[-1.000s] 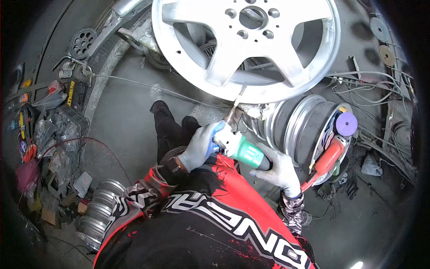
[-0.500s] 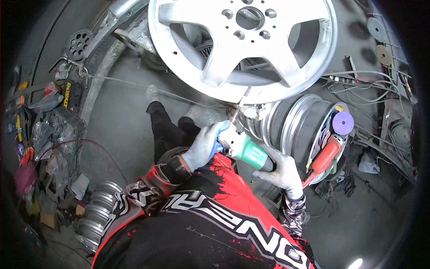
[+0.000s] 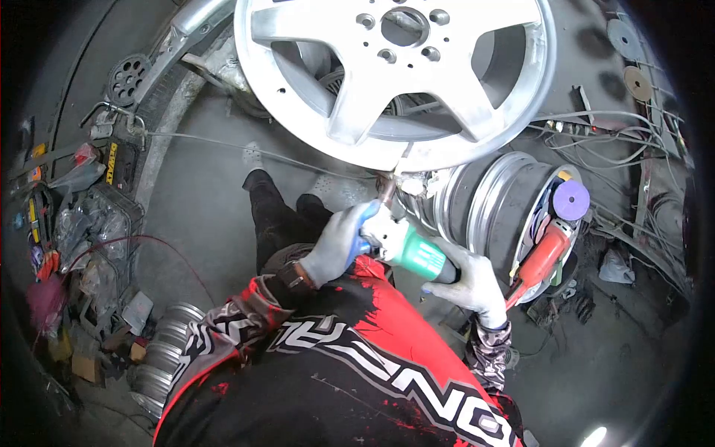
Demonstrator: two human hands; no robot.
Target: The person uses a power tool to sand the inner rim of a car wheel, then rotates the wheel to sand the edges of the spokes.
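Both my hands, in greyish-white gloves, are wrapped round a green and silver angle grinder (image 3: 421, 255) in front of my chest. My left hand (image 3: 337, 247) is closed at its silver head, with blue showing along the glove's fingers. Round the dark rear end of the body, my right hand (image 3: 471, 284) is closed too. The grinder's working end points away from me, its tip overlapping the lower rim of a large silver five-spoke wheel (image 3: 380, 82) in this view. The wheel faces me, bare metal, with bolt holes round its hub.
Right of the grinder, more wheel rims (image 3: 484, 212) lie on their side. A red power tool (image 3: 542, 261) and a purple disc (image 3: 571, 199) rest at their end. Cables (image 3: 625, 138) run along the right. Stacked rims (image 3: 167, 354) and a cluttered crate (image 3: 112, 216) stand on the left.
The wheel appears slightly further left in view, as my view has shifted a little. The grinder's tip sits slightly lower against the rim; both hands keep their hold.
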